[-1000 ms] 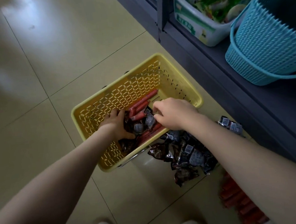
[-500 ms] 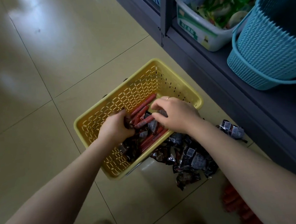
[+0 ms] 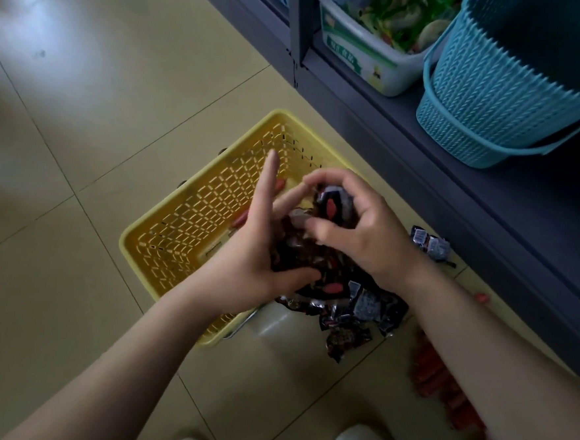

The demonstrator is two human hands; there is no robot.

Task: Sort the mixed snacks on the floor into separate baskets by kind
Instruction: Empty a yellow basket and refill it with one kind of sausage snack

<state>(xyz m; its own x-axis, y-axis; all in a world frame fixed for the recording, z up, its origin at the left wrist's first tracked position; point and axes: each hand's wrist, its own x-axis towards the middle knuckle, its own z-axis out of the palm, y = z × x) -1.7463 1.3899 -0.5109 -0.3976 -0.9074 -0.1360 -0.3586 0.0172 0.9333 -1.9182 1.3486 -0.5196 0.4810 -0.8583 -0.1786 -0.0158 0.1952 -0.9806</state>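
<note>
Two hands are working together above the yellow basket [image 3: 186, 227], lifting a bunch of dark snack packets [image 3: 304, 249] out from among the red sausage sticks [image 3: 242, 219] lying in it. Left hand [image 3: 249, 253] is cupping the bunch from below and the side, thumb curling under it and forefinger pointing straight up; right hand [image 3: 361, 228] is closing over the top, fingers curling round a packet. Step in hand, as judged: clearing the dark packets from the basket, leaving one kind there. Next move is calling for carrying the bunch clear of the rim without spilling and setting it with its like. More dark packets are lying in a pile on the floor [image 3: 353, 308] just beside the basket, directly beneath the right wrist; further red sticks [image 3: 437, 378] are lying on the floor under the right forearm
</note>
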